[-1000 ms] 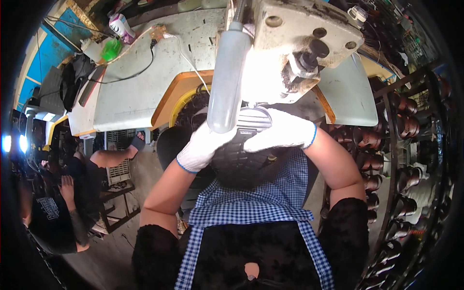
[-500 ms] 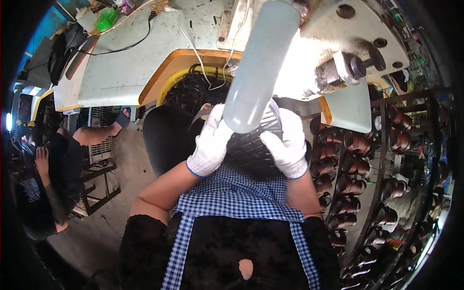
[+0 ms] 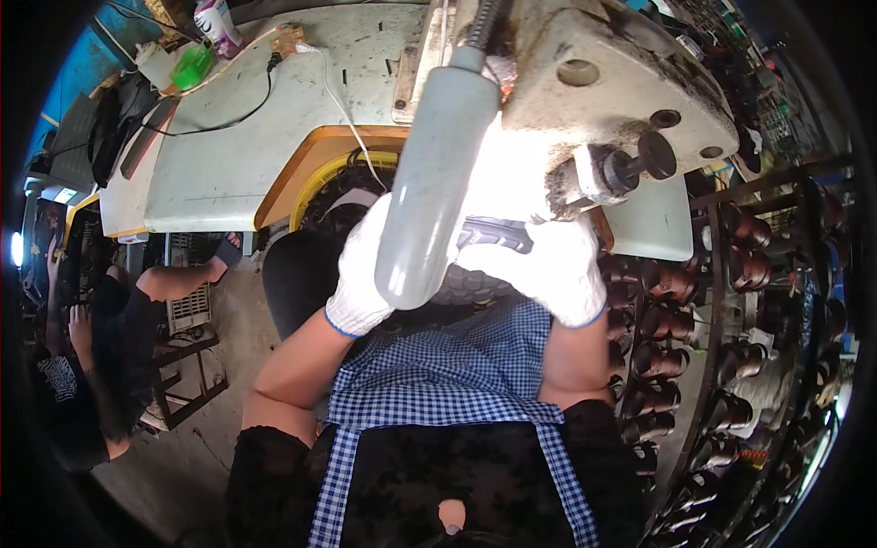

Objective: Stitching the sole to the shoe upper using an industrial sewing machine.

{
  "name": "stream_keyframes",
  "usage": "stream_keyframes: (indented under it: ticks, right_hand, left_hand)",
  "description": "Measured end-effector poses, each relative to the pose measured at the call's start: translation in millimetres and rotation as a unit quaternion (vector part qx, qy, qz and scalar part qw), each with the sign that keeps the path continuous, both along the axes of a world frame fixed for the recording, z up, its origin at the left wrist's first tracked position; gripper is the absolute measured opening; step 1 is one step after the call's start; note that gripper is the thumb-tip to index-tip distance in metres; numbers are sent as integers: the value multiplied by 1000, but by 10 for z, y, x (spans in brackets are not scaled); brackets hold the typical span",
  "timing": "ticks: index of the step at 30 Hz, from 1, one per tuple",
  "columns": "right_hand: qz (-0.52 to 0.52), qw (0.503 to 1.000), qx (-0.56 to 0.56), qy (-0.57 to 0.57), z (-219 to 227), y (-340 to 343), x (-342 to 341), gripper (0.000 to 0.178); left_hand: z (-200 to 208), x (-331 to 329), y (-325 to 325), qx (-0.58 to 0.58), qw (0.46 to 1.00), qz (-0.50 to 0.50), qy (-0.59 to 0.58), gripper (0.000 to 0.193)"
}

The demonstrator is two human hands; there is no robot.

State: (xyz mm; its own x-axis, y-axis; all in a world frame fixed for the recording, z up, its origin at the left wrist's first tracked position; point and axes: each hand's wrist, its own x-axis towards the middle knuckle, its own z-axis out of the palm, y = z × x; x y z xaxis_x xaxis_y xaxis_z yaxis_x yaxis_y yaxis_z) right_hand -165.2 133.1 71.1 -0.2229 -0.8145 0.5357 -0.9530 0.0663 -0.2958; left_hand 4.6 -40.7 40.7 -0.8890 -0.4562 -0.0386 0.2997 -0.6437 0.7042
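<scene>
A black shoe sole (image 3: 473, 286) with chunky tread is held above my lap, tread side showing; I cannot tell whether an upper is attached. My right hand (image 3: 555, 274), in a white knit glove, grips its right side with the thumb across the tread. On the other side my left hand (image 3: 363, 272), gloved alike, is closed at the sole's left edge; the lamp hides most of its fingers. This grey tubular lamp (image 3: 434, 173) hangs between me and the work. Its glare washes out the right glove and the base of the pale, grimy machine (image 3: 603, 78).
A pale worktable (image 3: 215, 178) curves round the machine. Under its cut-out stands a yellow basket (image 3: 301, 194) of dark scraps. Racks of brown shoes (image 3: 662, 356) line the right. At far left another person (image 3: 82, 374) sits beside a low metal frame (image 3: 187, 388).
My hands and the sole have shifted, and the sole now tilts more under the machine head. The view has moved, so lamp and machine appear lower and further left.
</scene>
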Motion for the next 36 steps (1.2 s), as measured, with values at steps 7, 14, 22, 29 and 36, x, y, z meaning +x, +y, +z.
stream_keyframes:
  ticks: [7,14,22,29,36]
  right_hand:
    - [-32,690,-501,-521,-761,367,94,76]
    - [294,548,-329,-711,-777,278,-195,65]
    - [178,750,-190,-608,-794,227,538,67]
    - [113,773,-80,-620,-957,-236,899,61]
    - [134,913,-14,-385,-747,-340,509,62]
  left_hand:
    - [-329,182,63,-109,987,113,32,37]
    - [-355,248,151,-81,978,190,-34,33]
    - [-314,169,-473,-27,996,80,6,52]
    - [-669,527,-1127,-82,991,102,-26,59]
    - [-905,826,-1038,-139,987,79,-35,56]
